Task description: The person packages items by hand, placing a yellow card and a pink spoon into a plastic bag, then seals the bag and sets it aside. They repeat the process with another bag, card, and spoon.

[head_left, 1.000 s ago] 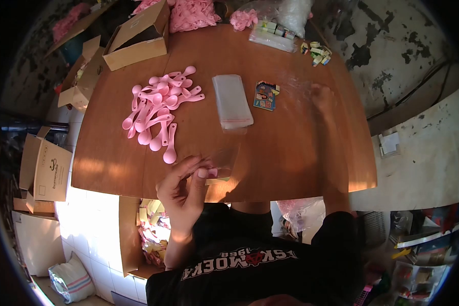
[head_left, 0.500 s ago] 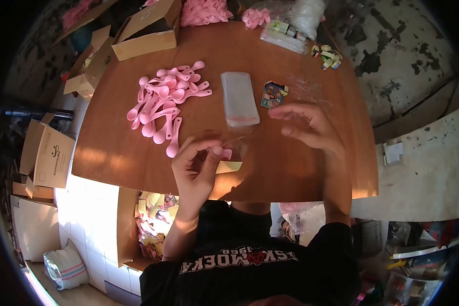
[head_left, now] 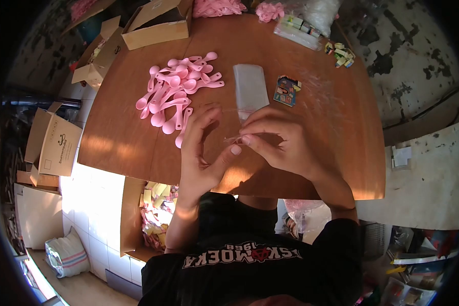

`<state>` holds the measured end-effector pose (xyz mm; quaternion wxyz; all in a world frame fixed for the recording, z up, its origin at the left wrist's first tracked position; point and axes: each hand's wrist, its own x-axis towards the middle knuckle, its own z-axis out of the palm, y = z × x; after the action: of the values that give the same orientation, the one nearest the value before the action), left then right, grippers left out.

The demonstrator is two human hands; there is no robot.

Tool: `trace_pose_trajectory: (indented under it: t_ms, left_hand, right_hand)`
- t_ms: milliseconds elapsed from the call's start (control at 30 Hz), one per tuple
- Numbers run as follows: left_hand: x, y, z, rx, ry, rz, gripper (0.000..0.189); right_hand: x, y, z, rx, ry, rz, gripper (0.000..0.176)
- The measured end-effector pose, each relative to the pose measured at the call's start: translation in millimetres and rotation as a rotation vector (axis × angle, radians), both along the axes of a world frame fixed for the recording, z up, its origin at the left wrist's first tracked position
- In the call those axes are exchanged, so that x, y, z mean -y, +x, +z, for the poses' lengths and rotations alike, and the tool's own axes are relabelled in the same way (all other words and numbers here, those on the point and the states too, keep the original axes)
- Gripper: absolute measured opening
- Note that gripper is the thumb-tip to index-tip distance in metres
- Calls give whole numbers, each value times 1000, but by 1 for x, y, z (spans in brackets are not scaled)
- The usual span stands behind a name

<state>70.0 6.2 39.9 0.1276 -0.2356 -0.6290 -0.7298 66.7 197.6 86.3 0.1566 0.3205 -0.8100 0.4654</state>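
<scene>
My left hand (head_left: pixel 201 155) is curved, its thumb reaching across to a thin clear plastic bag (head_left: pixel 233 139). A faint film edge runs from its curled fingertips towards the other hand. My right hand (head_left: pixel 283 140) pinches the bag between thumb and fingers. Most of the bag and whatever is in it is hidden or too clear to make out. Pink measuring spoons (head_left: pixel 176 89) lie in a loose heap beyond my left hand. A stack of flat clear bags (head_left: pixel 251 89) lies just past my right fingers, with small printed cards (head_left: pixel 287 91) to its right.
Thin clear scraps (head_left: pixel 324 89) lie on the wooden table (head_left: pixel 122 143). Cardboard boxes (head_left: pixel 155 25), more pink pieces (head_left: pixel 218 7), and plastic packs (head_left: pixel 297 31) line the far edge. Below the near edge, an open box (head_left: pixel 132 214) holds packed pieces.
My right hand has come left and down to meet the left hand and now pinches the bag. The pink spoon and yellow card seen near my left thumb are out of sight.
</scene>
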Motion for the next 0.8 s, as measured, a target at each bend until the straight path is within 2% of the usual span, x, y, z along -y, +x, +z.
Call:
trace_pose_trajectory:
  t_ms: [33, 67, 100, 167, 200, 267, 367, 400, 467, 500, 567, 600, 667, 733, 767, 800]
  left_hand:
    - [1, -3, 2, -64, -199, 1, 48]
    - [-3, -5, 2, -92, -173, 13, 37]
    - [-5, -4, 0, -91, -172, 15, 37]
    - [-7, -3, -7, -14, -99, -51, 24]
    - [-9, -3, -9, -15, -101, -60, 24]
    - [-11, -1, -13, 46, -14, -8, 15]
    - [-9, 2, -11, 128, 24, -28, 13]
    - [-6, -2, -20, 55, -31, -11, 13]
    - [-7, -1, -17, 81, 8, -35, 13]
    - [-7, 0, -16, 103, 47, -58, 12]
    - [-8, 1, -17, 112, 77, -78, 12]
    - [-7, 2, -17, 122, 103, -102, 12]
    - [-5, 4, -13, 104, 106, -130, 12]
    - [-4, 5, -16, 90, 122, -181, 12]
    - [-3, 5, -17, 91, 119, -184, 12]
    - [-3, 6, -15, 75, 116, -197, 12]
  right_hand:
    - [2, 1, -3, -3, 2, 4, 11]
    - [5, 4, -7, 44, -58, -19, 11]
    - [6, 5, -10, 92, -119, -44, 12]
    - [0, 1, -14, 114, -126, -4, 14]
    - [-5, -1, -14, 136, -133, 36, 16]
    - [-19, -2, 7, 156, -87, 66, 19]
    - [-61, -5, 29, 240, -68, 137, 29]
    - [-77, -5, 38, 267, -80, 141, 30]
    - [-114, -10, 45, 362, -314, 270, 27]
    - [-125, -12, 41, 363, -312, 271, 27]
    - [-137, -20, 25, 383, -417, -223, 23]
    - [-132, -20, 22, 378, -416, -217, 23]
    - [-109, -8, 13, 560, -282, -144, 21]
    - [-88, 2, 8, 642, -191, 20, 23]
    - [-78, 3, 6, 643, -195, 17, 23]
    - [-69, 4, 5, 528, -78, 40, 26]
